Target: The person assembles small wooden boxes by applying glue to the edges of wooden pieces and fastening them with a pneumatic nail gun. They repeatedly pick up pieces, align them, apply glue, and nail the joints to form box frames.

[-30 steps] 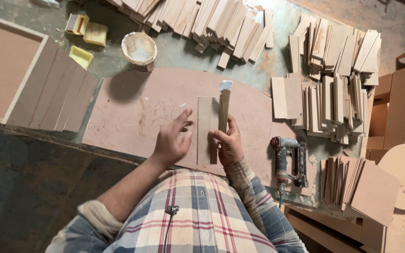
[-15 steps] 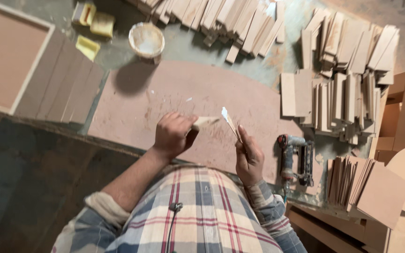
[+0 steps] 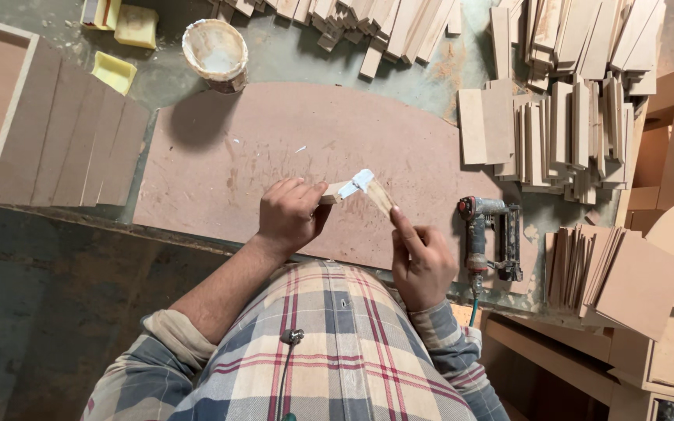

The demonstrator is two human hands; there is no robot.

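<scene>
My left hand (image 3: 290, 217) grips a small wooden piece (image 3: 335, 192) above a large brown board (image 3: 228, 156) on the workbench. My right hand (image 3: 421, 261) holds a second narrow wooden strip (image 3: 381, 198), its end meeting the first piece where white glue (image 3: 359, 182) shows. Both pieces are lifted off the board, edge-on to the camera. My plaid shirt fills the bottom of the view.
A nail gun (image 3: 491, 238) lies right of my right hand. A white glue pot (image 3: 215, 51) stands at the board's far edge. Stacks of cut wooden strips (image 3: 563, 117) cover the right and back. Flat panels (image 3: 64, 148) lie left, yellow sponges (image 3: 115, 72) behind.
A second ago the two strips lay flat together on the board under both hands. Since then I lifted them and turned them edge-on, with the glued ends meeting.
</scene>
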